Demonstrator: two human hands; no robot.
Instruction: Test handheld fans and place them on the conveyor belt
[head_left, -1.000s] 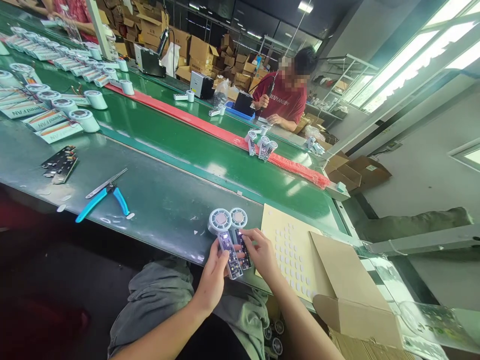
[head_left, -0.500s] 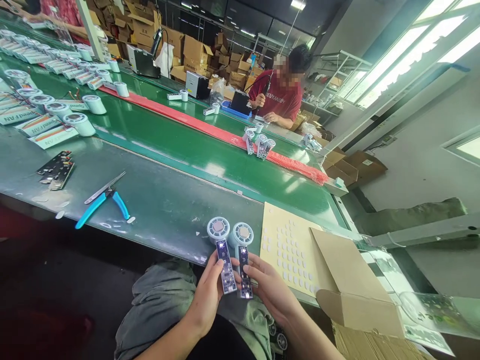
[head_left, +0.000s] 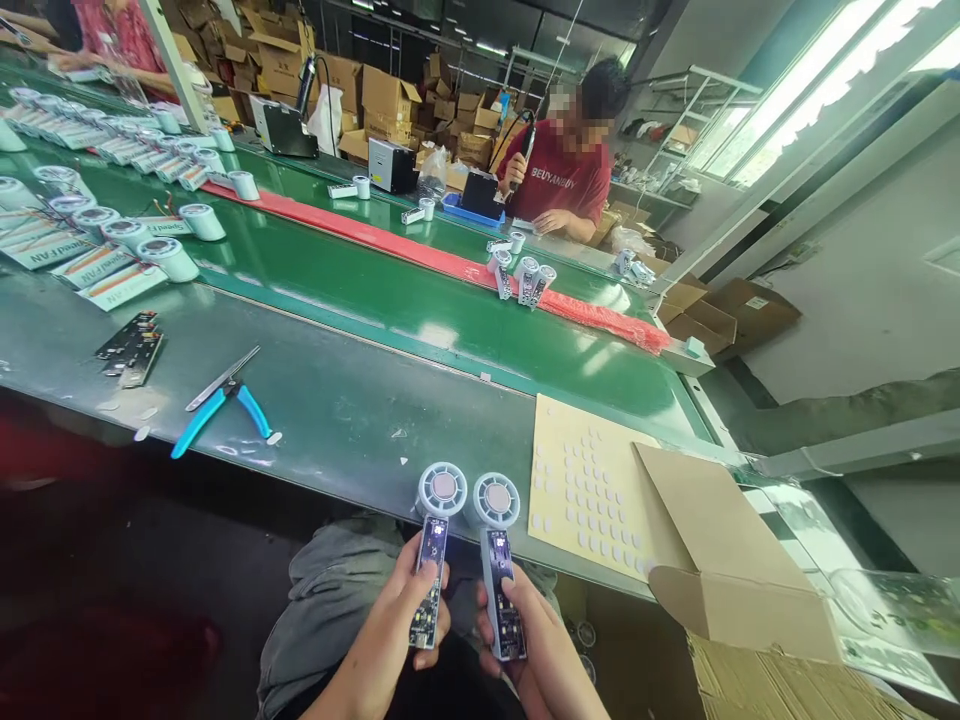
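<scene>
My left hand [head_left: 394,625] grips the handle of a small white handheld fan [head_left: 439,505] with its circuit board exposed. My right hand [head_left: 536,645] holds a second fan of the same kind [head_left: 496,515]. Both fans stand side by side over my lap, their round heads reaching the near edge of the green table [head_left: 337,400]. A small light glows on each board.
Blue-handled cutters [head_left: 217,400] and dark circuit boards [head_left: 131,345] lie to the left. A tan sheet of small white pads [head_left: 581,485] and an open cardboard box [head_left: 720,560] sit to the right. Several fans [head_left: 521,275] rest on the conveyor; a person in red [head_left: 562,180] works opposite.
Both hands have drawn the two fans off the table toward my lap and separated them, one fan now in each hand.
</scene>
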